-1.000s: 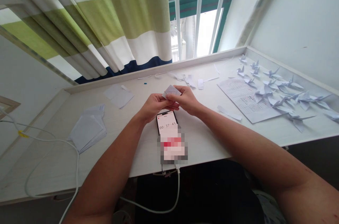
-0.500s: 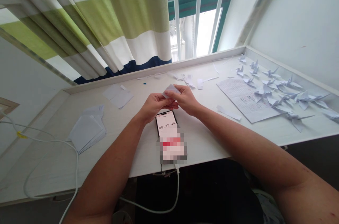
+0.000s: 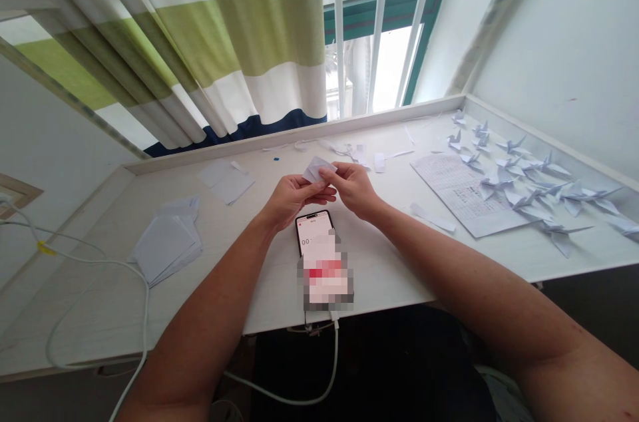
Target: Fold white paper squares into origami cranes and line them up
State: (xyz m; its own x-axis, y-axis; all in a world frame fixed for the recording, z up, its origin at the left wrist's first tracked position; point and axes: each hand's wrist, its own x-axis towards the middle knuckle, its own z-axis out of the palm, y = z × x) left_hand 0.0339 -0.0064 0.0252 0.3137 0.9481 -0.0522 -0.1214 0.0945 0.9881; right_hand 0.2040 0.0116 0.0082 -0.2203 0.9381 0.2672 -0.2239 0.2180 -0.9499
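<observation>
A small folded piece of white paper [image 3: 315, 168] is held up between my two hands, above the middle of the desk. My left hand [image 3: 293, 198] grips its lower left side, thumb on top and fingers beneath. From the right, my right hand [image 3: 353, 186] pinches the paper's near right edge between thumb and fingers. Part of the paper is hidden by the fingers. Just below the hands lies a phone [image 3: 317, 245] with a lit screen, partly blurred.
Several folded paper cranes [image 3: 542, 172] stand at the right, some on a written sheet [image 3: 449, 199]. Paper squares [image 3: 164, 239] lie stacked at the left, with more sheets [image 3: 229, 180] behind. Paper scraps [image 3: 357, 154] lie at the back. A white cable [image 3: 146, 322] crosses the left side.
My right thumb and fingers have shifted slightly on the folded paper, and more of its face shows. Both hands stay in about the same place; the whole view has shifted a little.
</observation>
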